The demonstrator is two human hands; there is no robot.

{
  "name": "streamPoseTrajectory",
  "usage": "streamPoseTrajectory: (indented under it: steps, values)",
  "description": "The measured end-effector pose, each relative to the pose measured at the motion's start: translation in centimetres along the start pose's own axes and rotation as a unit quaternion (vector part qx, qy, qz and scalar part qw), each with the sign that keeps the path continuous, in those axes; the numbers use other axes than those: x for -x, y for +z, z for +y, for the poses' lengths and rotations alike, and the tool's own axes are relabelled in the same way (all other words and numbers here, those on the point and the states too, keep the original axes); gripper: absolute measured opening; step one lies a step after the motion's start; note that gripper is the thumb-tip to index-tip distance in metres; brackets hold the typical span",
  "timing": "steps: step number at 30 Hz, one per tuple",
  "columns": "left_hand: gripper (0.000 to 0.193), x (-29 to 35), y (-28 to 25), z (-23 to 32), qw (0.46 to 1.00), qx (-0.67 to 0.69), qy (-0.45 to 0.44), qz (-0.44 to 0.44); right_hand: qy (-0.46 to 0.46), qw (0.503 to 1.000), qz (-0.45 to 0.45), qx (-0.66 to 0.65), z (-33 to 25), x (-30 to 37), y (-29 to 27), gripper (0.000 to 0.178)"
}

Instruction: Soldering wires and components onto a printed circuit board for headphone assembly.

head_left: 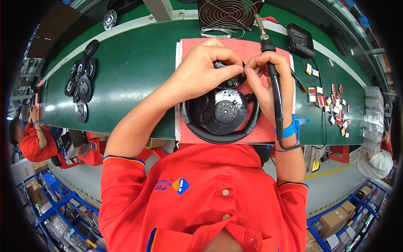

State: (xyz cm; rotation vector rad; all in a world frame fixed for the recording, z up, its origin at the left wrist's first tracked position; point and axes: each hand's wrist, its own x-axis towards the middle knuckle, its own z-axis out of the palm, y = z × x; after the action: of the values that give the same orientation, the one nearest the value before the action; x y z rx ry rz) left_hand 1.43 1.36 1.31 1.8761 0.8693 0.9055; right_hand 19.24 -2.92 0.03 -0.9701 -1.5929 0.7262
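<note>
A black over-ear headphone (219, 137) lies on a pink foam mat (268, 133), its headband curving towards me. One ear cup's round speaker plate with holes (226, 111) faces up. Above it, an opened cup shows a small green circuit board (231, 82). My left hand (205, 65) reaches over this cup, thumb and forefinger pinched at its right edge; what they pinch is too small to make out. My right hand (275, 80) holds a soldering iron (275, 86), tip pointing up and away, while its thumb and forefinger meet the left fingertips. A blue strap (289, 130) circles my right wrist.
Several round black speaker plates (84, 88) lie at left on the green bench (134, 54). Small battery packs (331, 105) are scattered at right, near a black tray (300, 40). A fan with a wire grille (230, 12) stands behind the mat, beside coiled solder wire (218, 32).
</note>
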Motion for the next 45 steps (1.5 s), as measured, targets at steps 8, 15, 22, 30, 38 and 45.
streamPoseTrajectory:
  steps: [8, 15, 22, 30, 38, 45]
  values:
    - [0.011, -1.4, -1.0, -1.8, 0.985, -0.154, 0.072, 0.027, -0.065, 0.984, -0.031, 0.165, 1.0, 0.4, -1.0, 0.027]
    - [0.011, -1.1, -1.1, -2.6, 0.996, -0.08, -0.029, -0.014, -0.039, 0.979, -0.065, 0.188, 1.2, 1.2, -1.8, 0.031]
    - [0.012, -0.7, -1.8, -2.1, 0.996, -0.06, -0.055, -0.042, -0.04, 0.987, -0.077, 0.135, 1.5, 0.2, -0.6, 0.029]
    - [0.012, -0.1, -2.4, -2.8, 0.996, -0.069, -0.041, -0.033, -0.044, 0.986, -0.098, 0.126, 1.6, -0.4, 0.2, 0.028]
    - [0.011, 0.1, -3.3, -2.1, 0.994, 0.025, -0.102, -0.02, -0.078, 0.974, -0.114, 0.18, 0.7, -0.8, 0.1, 0.031]
    - [0.009, 0.3, -3.6, -1.6, 0.992, 0.073, -0.082, -0.056, -0.036, 0.991, -0.074, 0.106, -0.3, -1.3, 1.7, 0.025]
